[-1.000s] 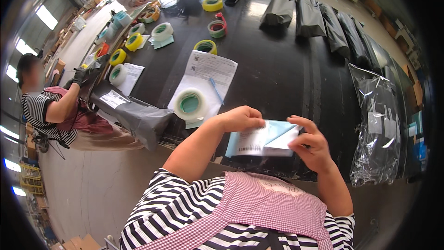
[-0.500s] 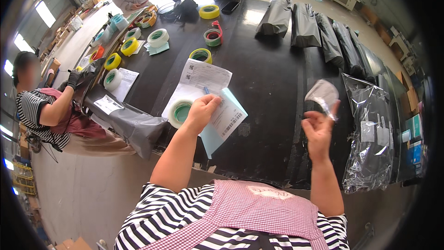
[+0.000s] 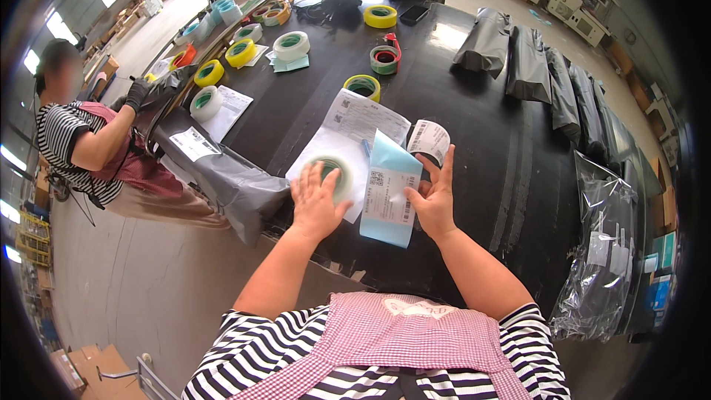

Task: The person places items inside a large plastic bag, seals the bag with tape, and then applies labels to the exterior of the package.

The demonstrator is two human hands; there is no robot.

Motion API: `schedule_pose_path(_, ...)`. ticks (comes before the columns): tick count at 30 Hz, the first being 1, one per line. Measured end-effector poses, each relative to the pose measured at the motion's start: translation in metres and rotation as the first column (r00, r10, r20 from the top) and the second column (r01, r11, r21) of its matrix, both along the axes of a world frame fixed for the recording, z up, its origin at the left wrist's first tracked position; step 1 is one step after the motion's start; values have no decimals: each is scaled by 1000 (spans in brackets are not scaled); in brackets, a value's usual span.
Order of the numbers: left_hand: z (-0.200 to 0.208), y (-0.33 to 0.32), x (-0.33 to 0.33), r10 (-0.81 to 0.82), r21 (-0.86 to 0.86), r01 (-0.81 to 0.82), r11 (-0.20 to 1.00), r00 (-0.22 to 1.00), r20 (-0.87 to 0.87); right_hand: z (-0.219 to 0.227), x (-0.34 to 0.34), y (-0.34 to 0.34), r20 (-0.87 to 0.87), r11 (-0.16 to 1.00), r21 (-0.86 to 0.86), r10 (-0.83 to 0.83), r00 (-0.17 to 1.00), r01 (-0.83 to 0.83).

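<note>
My left hand (image 3: 317,206) lies with spread fingers against the side of a roll of clear tape (image 3: 342,178), which rests on printed paper sheets (image 3: 355,120). In my right hand (image 3: 433,204), the thumb pinches the edge of a light-blue-backed label sheet (image 3: 391,218), held tilted above the table. A curled white printed label (image 3: 429,142) sits at the tips of the same hand's fingers. Part of a blue pen (image 3: 366,147) shows behind the label sheet.
Yellow (image 3: 380,16) and clear tape rolls (image 3: 291,46) stand on the black table (image 3: 474,200). Grey wrapped parcels (image 3: 529,67) line the right side, near clear plastic bags (image 3: 603,252). A grey bag (image 3: 237,185) hangs over the left edge, near a co-worker (image 3: 96,141).
The label sheet has passed from my left hand to my right. My left hand has moved onto the tape roll. My right hand has come leftward with the curled label.
</note>
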State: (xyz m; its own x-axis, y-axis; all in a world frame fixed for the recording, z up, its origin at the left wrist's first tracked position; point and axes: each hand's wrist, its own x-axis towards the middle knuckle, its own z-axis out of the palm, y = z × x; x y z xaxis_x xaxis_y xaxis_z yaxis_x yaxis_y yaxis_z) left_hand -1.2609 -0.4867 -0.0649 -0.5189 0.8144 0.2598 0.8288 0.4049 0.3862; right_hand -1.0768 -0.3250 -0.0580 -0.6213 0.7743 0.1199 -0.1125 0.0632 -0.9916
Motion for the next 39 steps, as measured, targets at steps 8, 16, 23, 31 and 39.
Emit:
schedule_pose_path(8,-45,-27,-38,-55,196,5,981,966,253,-28,-61,27,327,982,177,-2,945,-60)
schedule_pose_path(16,-47,-30,-35,-82,234,42,971,983,164,-47,-103,11,230,947,290,73,971,-140)
schedule_pose_path(23,-19,-21,-11,-71,37,68,997,992,100,-11,-52,20,118,901,433,-39,992,-16)
schedule_pose_path(31,43,31,48,-324,478,238,846,940,106,75,62,9,-114,968,-218,-152,982,125)
schedule_pose_path(39,94,87,109,-602,612,375,696,770,212,109,169,-23,-79,925,-200,-343,936,323)
